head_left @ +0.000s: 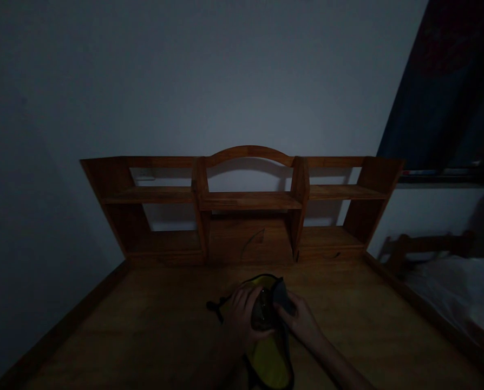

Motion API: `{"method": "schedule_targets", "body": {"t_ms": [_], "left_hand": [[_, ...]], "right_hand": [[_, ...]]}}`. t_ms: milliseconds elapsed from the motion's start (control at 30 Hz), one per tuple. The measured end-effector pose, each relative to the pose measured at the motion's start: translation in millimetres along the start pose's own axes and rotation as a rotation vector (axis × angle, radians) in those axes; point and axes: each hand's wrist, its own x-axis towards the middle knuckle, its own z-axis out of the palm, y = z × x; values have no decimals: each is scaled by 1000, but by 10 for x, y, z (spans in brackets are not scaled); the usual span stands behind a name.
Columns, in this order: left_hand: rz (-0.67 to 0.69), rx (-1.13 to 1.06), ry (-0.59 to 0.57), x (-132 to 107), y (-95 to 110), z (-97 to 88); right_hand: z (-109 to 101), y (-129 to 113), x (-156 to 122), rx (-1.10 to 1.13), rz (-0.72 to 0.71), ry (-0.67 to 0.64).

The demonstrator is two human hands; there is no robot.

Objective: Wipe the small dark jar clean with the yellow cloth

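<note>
A yellow pouch with dark trim (271, 360) lies on the wooden desk (156, 330) near its front middle. My left hand (242, 314) is curled over a dark, rounded object (262, 314) at the pouch's mouth; I cannot make out what that object is in the dim light. My right hand (301, 319) grips the dark flap of the pouch (283, 295) at the right side of the opening. A short black strap or cord (214, 307) sticks out to the left of the pouch. Both hands touch the pouch and sit close together.
A wooden shelf unit (248, 203) with an arched top stands at the back of the desk against a grey wall. To the right, beyond the desk edge, a bed with white bedding (457, 295) and a wooden headboard (424, 246) shows. The room is very dark.
</note>
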Motion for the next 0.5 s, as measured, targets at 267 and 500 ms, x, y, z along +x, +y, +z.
{"method": "schedule_targets", "body": {"t_ms": [267,500], "left_hand": [[28,-93,-86,42,93,-82],[29,-140,-104,35,116,-106]], "right_hand": [[-15,-82,-19,-158,-43,0],[-38,-132,-35,-179,-56,41]]}}
